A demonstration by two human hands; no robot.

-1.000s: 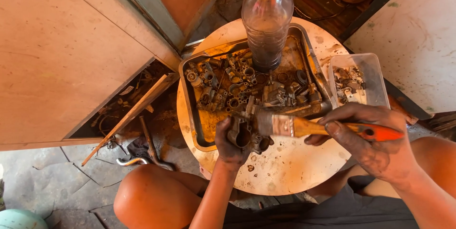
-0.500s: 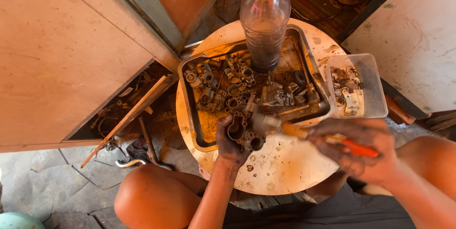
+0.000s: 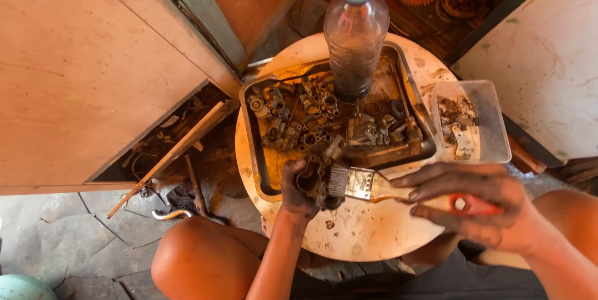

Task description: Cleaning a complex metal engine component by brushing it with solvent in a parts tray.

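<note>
The left hand (image 3: pixel 298 189) grips a grimy metal part (image 3: pixel 316 178); the right hand (image 3: pixel 476 208) is wrapped round a paintbrush (image 3: pixel 374 186). The part looks heavy, rigid and oily, probably best held around its body.

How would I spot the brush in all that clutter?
Find the round table with the metal tray of grimy parts. Just below the tray's near edge, the right hand holds the brush, its bristles against the metal part in the left hand. Its red handle and shiny metal band set it apart from the dull, rusty pieces.
</note>
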